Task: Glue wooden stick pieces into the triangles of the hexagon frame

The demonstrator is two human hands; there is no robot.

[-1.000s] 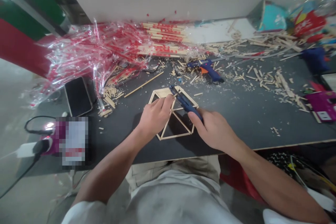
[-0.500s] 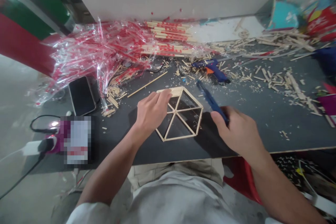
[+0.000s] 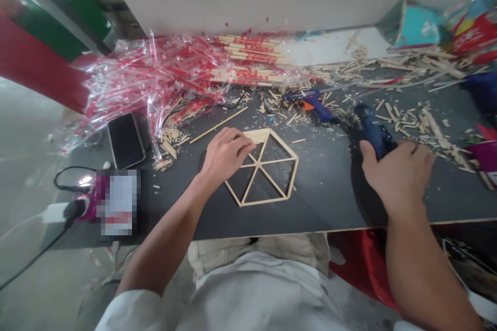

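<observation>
A six-sided frame of pale wooden sticks [image 3: 267, 201], with spokes meeting at its centre, lies flat on the dark table. Several sticks fill part of its upper left section. My left hand [image 3: 227, 154] is at that section, fingers bent and closed at the frame's edge; the fingertips partly hide what they grip. Well to the right of the frame, my right hand [image 3: 399, 178] is closed around a dark blue hand tool [image 3: 373, 132]. Motion blur hides the tool's exact kind. A blue glue gun [image 3: 320, 108] with an orange trigger lies behind the frame.
Red-and-clear plastic wrappers [image 3: 155, 72] and wrapped sticks [image 3: 252, 54] pile up at the back. Stick offcuts [image 3: 404, 119] litter the right side. A phone [image 3: 126, 139] and a purple power adapter [image 3: 88, 199] with cables are on the left. One long stick [image 3: 219, 124] lies behind my left hand.
My right hand has moved right with the blue tool, away from the frame. My left hand has stayed at the frame's upper left, its fingers slightly shifted. Small stick pieces now show beside the frame.
</observation>
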